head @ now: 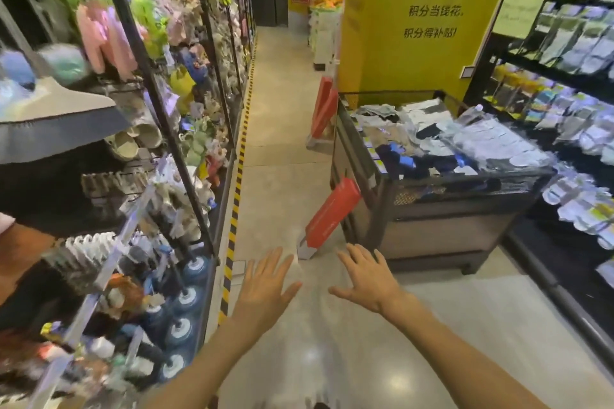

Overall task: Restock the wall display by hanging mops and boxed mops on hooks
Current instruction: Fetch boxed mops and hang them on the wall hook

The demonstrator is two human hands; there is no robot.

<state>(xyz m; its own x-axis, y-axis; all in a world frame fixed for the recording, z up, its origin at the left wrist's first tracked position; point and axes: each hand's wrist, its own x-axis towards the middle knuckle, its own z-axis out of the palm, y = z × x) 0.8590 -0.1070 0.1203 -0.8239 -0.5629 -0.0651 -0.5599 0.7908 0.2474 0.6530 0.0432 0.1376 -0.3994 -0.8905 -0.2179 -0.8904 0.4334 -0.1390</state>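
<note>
A long red and white mop box (327, 217) leans tilted against the near corner of a dark display bin (442, 219), its lower end on the floor. Two more red boxes (324, 109) lean against the bin's far corner. My left hand (265, 285) and my right hand (365, 279) reach forward side by side over the aisle floor, fingers spread and holding nothing. They are just short of the nearest box's lower end. At the far left a grey flat mop head (59, 119) juts out from the wall display (159, 109).
The wall display on the left is packed with hanging goods and blue bottles (186, 305) low down. A yellow-black tape line (236, 202) runs along its base. The bin holds packed socks (465, 139). A yellow pillar (415, 10) and black shelves (571, 83) stand at the right.
</note>
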